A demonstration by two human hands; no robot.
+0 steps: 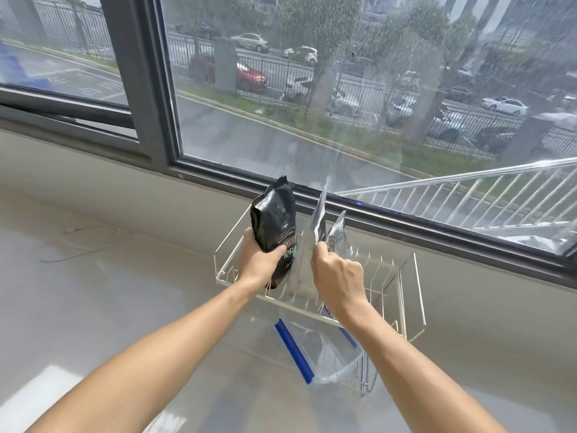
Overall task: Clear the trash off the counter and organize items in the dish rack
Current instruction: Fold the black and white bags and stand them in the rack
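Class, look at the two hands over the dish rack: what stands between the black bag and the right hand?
In the head view, a silvery pouch stands upright between the black bag and the right hand.

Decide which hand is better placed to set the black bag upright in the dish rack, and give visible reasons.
Left. The left hand already grips the black bag over the dish rack; the right hand pinches a silver pouch.

Pale bench under the window, wire rack on it

The bench (93, 307) runs pale and glossy; the wire dish rack (406, 310) stands on it close to the window sill. A clear zip bag with a blue strip (295, 351) sits under the rack's near edge. Well left of the rack lies a thin cord (90, 242).
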